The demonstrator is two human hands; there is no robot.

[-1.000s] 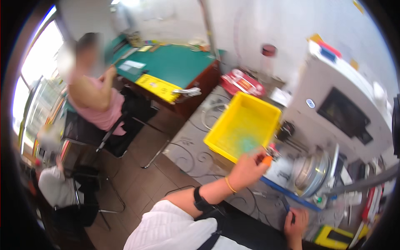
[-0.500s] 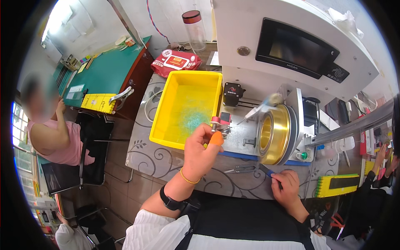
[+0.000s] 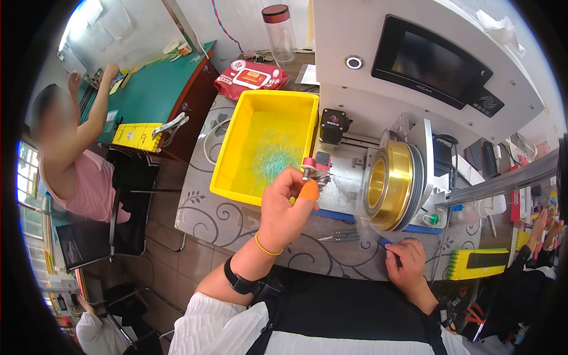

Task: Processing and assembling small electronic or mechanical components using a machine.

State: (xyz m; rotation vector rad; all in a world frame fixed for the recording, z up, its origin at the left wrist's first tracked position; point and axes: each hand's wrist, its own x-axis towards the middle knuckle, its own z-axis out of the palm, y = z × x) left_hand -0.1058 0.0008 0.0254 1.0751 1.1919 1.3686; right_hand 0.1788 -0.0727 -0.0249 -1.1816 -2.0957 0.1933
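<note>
Mostly, what is pinched cannot be made out: the left hand [image 3: 284,207] is raised w/ thumb and forefinger closed together near a small red-capped part [image 3: 308,167] on the machine, an orange cot [image 3: 308,190] is worn on 1 fingertip, but whether anything thin is held between the fingers can't be told. The right hand [image 3: 407,265] is curled shut on a slim dark tool w/ a blue end [image 3: 386,243], most of it hidden inside the fist. The tool's tip is set just below the gold spool [image 3: 387,184], which is mounted on its side on the white machine [image 3: 414,65], open bore facing left; its rear is covered by a grey flange. Tweezers [image 3: 338,238] are seen lying on the patterned table [image 3: 207,219] btwn the 2 hands. A yellow tray [image 3: 236,160] is set left of the spool, w/ a tangle of pale green strands [image 3: 273,160] in it, too fine to resolve. At left a 2nd person in pink [image 3: 83,177] is seated at a green desk [image 3: 154,89], face blurred. The frame's right edge is dark and cut off.
</note>
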